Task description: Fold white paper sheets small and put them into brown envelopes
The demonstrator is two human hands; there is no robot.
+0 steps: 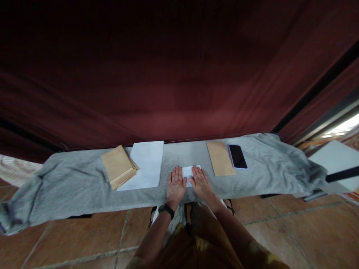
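A small piece of white paper, seemingly folded, lies on the grey cloth between my hands. My left hand rests flat on its left side with the fingers stretched forward, and a dark band circles that wrist. Over the paper's right side lies my right hand, also flat, its thumb touching the white surface. Both hands cover parts of the paper, so its full outline is hidden. Nothing is gripped in either hand.
A grey cloth covers the narrow table. To the left are white sheets and a stack of brown envelopes. One brown envelope and a phone lie to the right. A dark red curtain hangs behind.
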